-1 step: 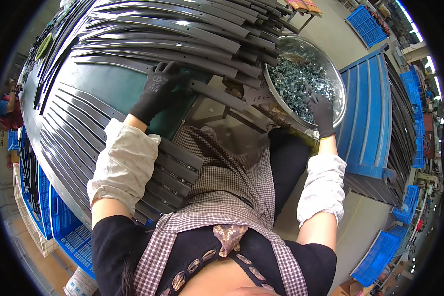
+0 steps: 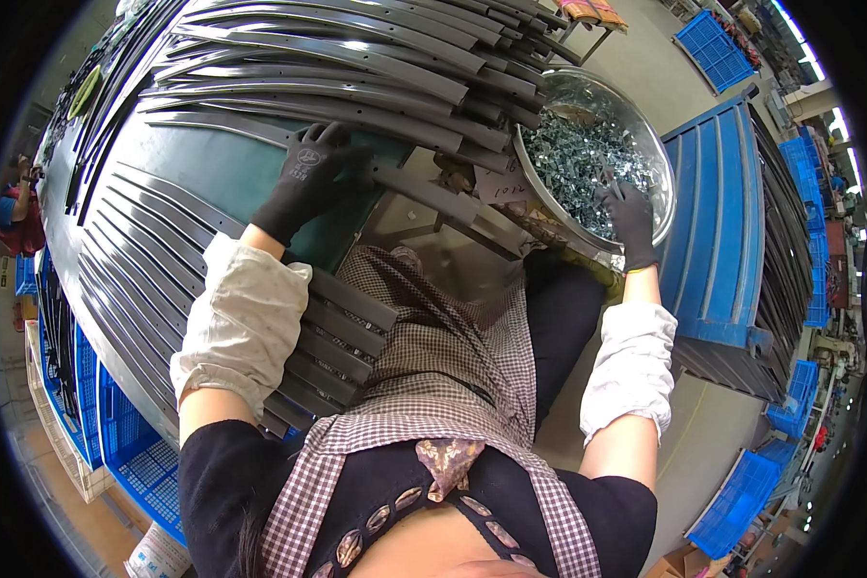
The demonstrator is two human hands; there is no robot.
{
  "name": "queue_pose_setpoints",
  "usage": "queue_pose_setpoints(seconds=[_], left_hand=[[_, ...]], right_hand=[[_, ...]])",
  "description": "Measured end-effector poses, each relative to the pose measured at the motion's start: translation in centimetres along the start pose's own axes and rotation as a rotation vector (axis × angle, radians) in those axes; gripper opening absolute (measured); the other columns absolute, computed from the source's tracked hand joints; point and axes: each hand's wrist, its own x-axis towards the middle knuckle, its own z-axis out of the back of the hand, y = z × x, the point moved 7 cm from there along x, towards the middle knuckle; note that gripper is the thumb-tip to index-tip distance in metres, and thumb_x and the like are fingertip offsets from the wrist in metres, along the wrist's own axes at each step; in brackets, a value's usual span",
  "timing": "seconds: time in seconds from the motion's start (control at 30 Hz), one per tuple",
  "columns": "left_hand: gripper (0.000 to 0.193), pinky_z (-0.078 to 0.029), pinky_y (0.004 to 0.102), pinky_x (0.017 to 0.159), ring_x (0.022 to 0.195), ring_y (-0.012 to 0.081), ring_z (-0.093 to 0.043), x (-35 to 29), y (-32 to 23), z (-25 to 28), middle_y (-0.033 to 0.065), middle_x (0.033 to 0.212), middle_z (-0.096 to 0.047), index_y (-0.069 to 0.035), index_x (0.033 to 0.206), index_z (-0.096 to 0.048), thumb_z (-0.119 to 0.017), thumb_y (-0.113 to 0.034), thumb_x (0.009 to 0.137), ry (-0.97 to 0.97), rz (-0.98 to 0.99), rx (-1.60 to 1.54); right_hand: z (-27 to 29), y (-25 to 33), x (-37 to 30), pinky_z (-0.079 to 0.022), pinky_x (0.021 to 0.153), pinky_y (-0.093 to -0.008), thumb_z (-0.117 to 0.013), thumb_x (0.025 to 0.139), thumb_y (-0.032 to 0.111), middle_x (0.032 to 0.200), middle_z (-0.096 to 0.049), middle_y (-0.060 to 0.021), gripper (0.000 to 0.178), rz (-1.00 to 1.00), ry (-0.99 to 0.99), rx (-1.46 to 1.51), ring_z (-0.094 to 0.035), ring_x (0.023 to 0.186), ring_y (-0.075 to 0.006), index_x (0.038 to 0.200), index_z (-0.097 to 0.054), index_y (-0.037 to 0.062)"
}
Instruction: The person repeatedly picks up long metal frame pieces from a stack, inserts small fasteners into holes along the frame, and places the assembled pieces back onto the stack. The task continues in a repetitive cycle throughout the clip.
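Note:
My left hand (image 2: 306, 183), in a black glove, is closed round a long dark metal strip (image 2: 424, 190). One end of this strip juts past the table edge to the right, while the rest runs left over the green surface. My right hand (image 2: 631, 223), also gloved in black, is inside a round metal basin (image 2: 667, 159) at the right. Its fingers are drawn together at a heap of small shiny metal pieces (image 2: 573, 154); whatever they pinch cannot be made out.
Many dark strips (image 2: 356, 63) are piled across the far side of the table. More strips (image 2: 154, 246) lie in a row at the left, with small metal pieces on their near ends. A blue metal rack (image 2: 708, 222) stands right of the basin. Blue crates (image 2: 144, 462) sit below left.

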Motion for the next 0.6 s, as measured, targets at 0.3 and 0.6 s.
queue_pose_setpoints(seconds=[0.3, 0.6], left_hand=[[0.041, -0.047, 0.0466, 0.086, 0.100, 0.0347, -0.060, -5.1, -3.6, 1.8, 0.0110, 0.098, -0.061, -0.016, 0.107, -0.071, -0.080, -0.024, 0.068, 0.171, 0.141, -0.105], [0.054, -0.052, 0.0414, 0.069, 0.078, 0.0312, -0.064, -6.7, -15.4, 5.0, 0.0142, 0.091, -0.065, -0.009, 0.123, -0.066, -0.080, -0.035, 0.078, 0.166, -0.091, -0.586]], right_hand=[[1.4, 5.1, -7.7, -0.025, 0.043, -0.0176, -0.070, 0.093, 0.027, 0.073, -0.063, 0.0034, 0.018, -0.120, 0.055, 0.766, -0.035, 0.048, 0.0008, 0.096, -0.065, 0.0094], [-4.2, 19.8, -24.3, -0.042, 0.057, -0.0224, -0.074, 0.089, 0.005, 0.069, -0.048, 0.0046, 0.021, 0.247, 0.369, 1.158, -0.042, 0.061, -0.0016, 0.080, -0.056, 0.0079]])
